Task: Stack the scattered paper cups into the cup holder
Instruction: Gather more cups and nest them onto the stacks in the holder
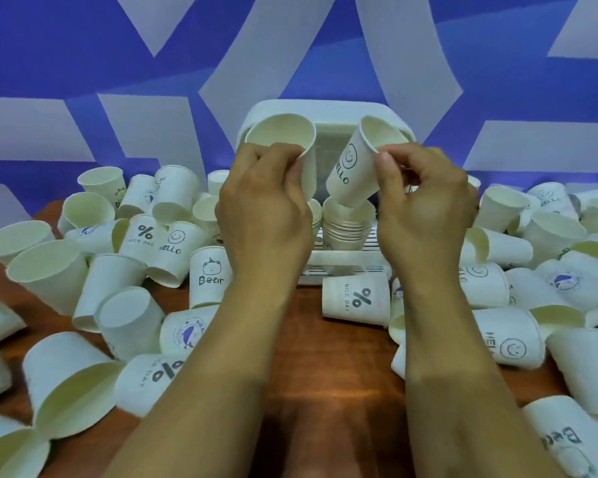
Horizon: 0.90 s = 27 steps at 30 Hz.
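Note:
My left hand (263, 208) grips a plain white paper cup (287, 139), mouth up and tilted toward me. My right hand (425, 201) pinches the rim of a "HELLO" smiley cup (353, 167), tilted, with its base just above a stack of nested cups (347, 225). That stack stands in the white cup holder (328, 112), whose slatted base (346, 260) lies between my wrists. A second, shorter stack (315, 212) shows beside my left hand, mostly hidden.
Several loose paper cups lie scattered on the brown wooden table (325, 357), piled left (135, 253) and right (532, 270) of the holder. A "NICE DAY" cup (356, 300) lies on its side just in front of the holder. A blue-and-white patterned wall stands behind.

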### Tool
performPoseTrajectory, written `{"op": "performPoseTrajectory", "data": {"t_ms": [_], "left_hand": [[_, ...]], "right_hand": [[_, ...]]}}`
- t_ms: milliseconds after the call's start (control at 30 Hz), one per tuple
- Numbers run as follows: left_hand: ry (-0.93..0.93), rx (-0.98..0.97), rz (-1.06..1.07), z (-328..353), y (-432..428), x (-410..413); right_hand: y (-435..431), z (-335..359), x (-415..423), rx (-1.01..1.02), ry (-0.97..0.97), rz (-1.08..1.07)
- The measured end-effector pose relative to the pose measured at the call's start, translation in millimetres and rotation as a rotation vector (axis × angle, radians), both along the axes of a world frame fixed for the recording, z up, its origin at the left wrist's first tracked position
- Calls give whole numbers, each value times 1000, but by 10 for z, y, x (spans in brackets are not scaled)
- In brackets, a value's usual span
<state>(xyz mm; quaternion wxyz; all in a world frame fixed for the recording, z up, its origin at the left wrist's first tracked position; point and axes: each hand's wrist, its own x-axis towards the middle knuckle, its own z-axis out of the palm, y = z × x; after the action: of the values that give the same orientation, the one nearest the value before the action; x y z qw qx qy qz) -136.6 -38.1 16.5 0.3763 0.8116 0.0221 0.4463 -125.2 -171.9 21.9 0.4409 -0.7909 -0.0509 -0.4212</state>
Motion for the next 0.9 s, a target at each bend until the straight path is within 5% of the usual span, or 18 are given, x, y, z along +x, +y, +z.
{"op": "performPoseTrajectory", "data": {"t_ms": [467, 900], "left_hand": [[96, 32, 13, -286, 27, 281], [348, 178, -5, -540, 3, 353]], "right_hand": [[-50, -222, 303, -313, 234, 90], [20, -427, 339, -374, 400, 50]]}}
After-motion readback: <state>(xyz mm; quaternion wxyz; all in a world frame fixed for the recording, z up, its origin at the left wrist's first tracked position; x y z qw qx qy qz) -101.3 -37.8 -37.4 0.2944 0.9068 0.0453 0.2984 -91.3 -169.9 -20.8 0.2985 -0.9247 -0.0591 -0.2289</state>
